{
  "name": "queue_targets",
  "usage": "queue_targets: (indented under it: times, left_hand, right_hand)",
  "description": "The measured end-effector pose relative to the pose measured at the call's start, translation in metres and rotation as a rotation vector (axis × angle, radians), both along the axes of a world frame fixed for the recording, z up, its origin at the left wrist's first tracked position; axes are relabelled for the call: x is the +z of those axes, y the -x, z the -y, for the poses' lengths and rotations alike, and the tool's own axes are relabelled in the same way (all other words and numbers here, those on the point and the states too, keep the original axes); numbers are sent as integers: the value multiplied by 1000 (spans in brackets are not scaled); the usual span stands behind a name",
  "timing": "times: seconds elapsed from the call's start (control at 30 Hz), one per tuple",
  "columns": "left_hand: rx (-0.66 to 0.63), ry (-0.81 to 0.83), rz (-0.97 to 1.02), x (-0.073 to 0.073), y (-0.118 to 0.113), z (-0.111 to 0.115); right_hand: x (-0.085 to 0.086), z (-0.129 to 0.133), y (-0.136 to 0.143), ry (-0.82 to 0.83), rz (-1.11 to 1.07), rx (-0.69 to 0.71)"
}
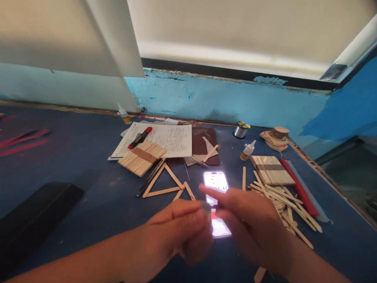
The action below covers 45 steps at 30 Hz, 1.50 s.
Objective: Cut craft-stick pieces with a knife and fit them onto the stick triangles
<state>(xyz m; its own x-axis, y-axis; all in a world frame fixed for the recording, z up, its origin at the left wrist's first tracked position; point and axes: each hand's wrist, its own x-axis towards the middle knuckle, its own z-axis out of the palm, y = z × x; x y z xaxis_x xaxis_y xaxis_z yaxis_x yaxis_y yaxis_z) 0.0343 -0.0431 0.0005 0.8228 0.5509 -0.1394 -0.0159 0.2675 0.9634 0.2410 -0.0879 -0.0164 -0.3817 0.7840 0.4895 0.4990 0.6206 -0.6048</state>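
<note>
My left hand point(182, 226) is closed, its thumb and fingers pinched around something small and dark that is too blurred to name. Close beside it, my right hand point(250, 216) has its index finger extended and its other fingers bent near the same spot; motion smears them. Both hands hover over a lit phone point(216, 181) lying face up and partly hidden. Behind my left hand, craft sticks form a triangle point(163, 192), with a second stick shape point(188, 190) partly covered. Loose craft sticks point(290, 204) lie heaped beyond my right hand.
Bundled sticks point(143, 157) rest against papers point(173, 137) with a marker point(140, 137). Another bundle point(272, 169), a glue bottle point(247, 150), a wire spool point(242, 129) and red strips point(300, 188) are at right. A black object point(44, 220) lies left.
</note>
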Motion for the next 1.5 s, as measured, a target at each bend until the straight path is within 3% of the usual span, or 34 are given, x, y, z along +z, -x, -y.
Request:
queue_targets:
  times: [0.07, 0.13, 0.47, 0.67, 0.83, 1.03, 1.1, 1.17, 1.23, 1.37, 1.4, 1.5]
  left_hand:
    - [-7, -30, -7, 5, -6, -3]
    - [-13, -48, -11, 8, -6, -4]
    - [-19, -95, -38, -8, 20, 0]
    - [27, -59, 30, -10, 14, 6]
    - [156, -3, 68, -14, 11, 12]
    - [17, -3, 66, -15, 12, 10]
    - [9, -54, 66, -11, 13, 16]
    - [68, -236, 24, -4, 14, 26]
    - [-76, -338, -29, 4, 16, 33]
    - [-31, -567, -198, 11, 19, 25]
    - [-73, -626, -219, 10, 19, 21]
    - [-13, -736, -242, 4, 16, 12]
  right_hand:
    - [-5, -10, -4, 19, 15, -133]
    - [-8, -17, -8, 37, -12, -175]
    - [6, 9, 0, 27, -21, 94]
    - [2, 7, 4, -44, 4, 90]
    - [1, 8, 7, -39, -15, 68]
    - [-2, 10, 9, -31, -11, 53]
    - [-5, 5, 7, -15, 8, -24]
    - [-9, -2, 5, 22, 14, -166]
    - [-11, -9, 2, 45, -16, -256]
    - [-9, -7, 2, 90, -130, -192]
    - [-7, -4, 2, 130, -165, -175]
    - [-1, 5, 2, 301, -319, -113]
